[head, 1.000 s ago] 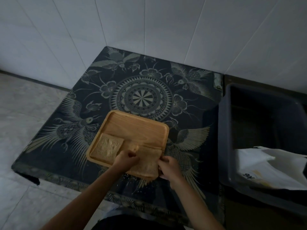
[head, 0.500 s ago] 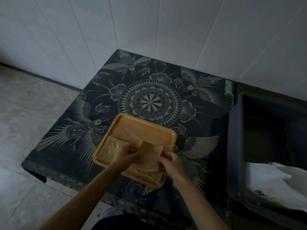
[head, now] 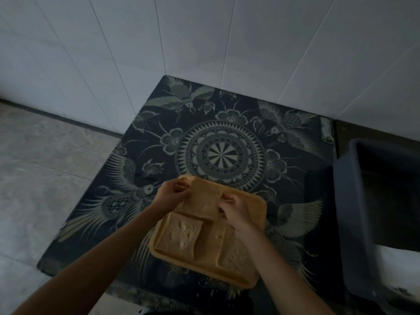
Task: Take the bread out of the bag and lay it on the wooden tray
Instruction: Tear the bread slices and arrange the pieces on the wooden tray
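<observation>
A square wooden tray (head: 256, 209) lies near the front edge of the dark patterned table (head: 222, 153). One bread slice (head: 179, 237) lies flat in the tray's near left part. A second slice (head: 236, 253) lies at the near right, partly hidden by my right forearm. A third slice (head: 202, 200) is held above the tray's far part. My left hand (head: 170, 192) pinches its left top corner and my right hand (head: 236, 206) grips its right edge. No bag holding bread shows on the table.
A dark plastic bin (head: 354, 201) stands right of the table, with a white bag (head: 400, 264) in its near end. White tiled walls meet behind the table. Grey floor (head: 45, 169) lies to the left. Crumbs dot the table's front edge.
Both hands have lifted a bread slice off the tray's near right and carried it up and toward the tray's far side. The camera has tilted, shifting the scene lower in view.
</observation>
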